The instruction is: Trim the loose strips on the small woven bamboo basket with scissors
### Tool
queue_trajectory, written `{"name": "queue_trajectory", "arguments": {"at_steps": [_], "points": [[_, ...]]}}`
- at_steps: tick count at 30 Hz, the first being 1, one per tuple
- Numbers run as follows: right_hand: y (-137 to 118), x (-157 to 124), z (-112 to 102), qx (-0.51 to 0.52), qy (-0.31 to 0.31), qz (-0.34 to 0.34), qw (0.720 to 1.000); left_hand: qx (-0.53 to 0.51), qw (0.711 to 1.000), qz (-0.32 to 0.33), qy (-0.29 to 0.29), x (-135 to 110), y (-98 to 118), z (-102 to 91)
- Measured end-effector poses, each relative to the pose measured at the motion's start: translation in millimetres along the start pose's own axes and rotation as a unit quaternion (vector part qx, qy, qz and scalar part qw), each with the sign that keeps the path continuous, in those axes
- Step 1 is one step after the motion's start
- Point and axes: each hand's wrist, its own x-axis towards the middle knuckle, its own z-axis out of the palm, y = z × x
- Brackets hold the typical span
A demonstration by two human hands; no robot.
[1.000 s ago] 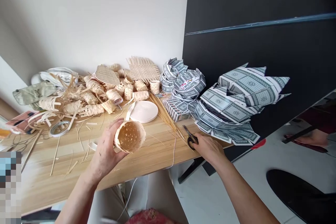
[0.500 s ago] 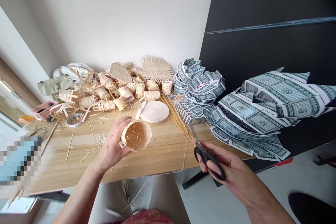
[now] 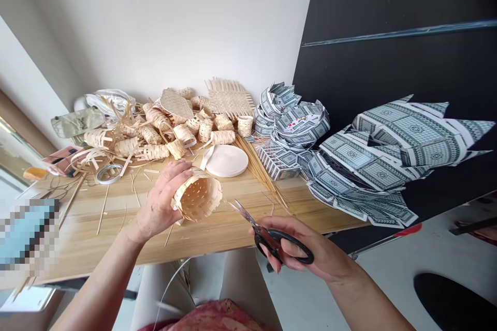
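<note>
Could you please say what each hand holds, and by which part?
Left hand: a small woven pale bamboo basket, by its side. Right hand: black-handled steel scissors, by the finger loops.

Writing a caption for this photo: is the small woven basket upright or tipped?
Tipped: the left hand holds the small woven basket on its side, lifted off the wooden tabletop.
</note>
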Motion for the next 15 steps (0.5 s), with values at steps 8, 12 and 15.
{"name": "queue_trajectory", "arguments": {"at_steps": [8, 12, 15], "points": [[-16.1, 2.6, 15.2, -0.001, -0.019, -0.009, 1.000, -0.015, 1.000, 0.004, -0.015, 1.9, 1.5, 3.7], [-26.1, -2.1, 18.0, -0.045, 0.043, -0.025, 0.998, 0.002, 1.000, -0.003, -0.019, 1.1, 1.4, 3.5], [-31.7, -2.2, 21.3, -0.092, 0.076, -0.003, 0.993, 0.011, 0.999, -0.014, -0.038, 2.1, 3.6, 2.4]]}}
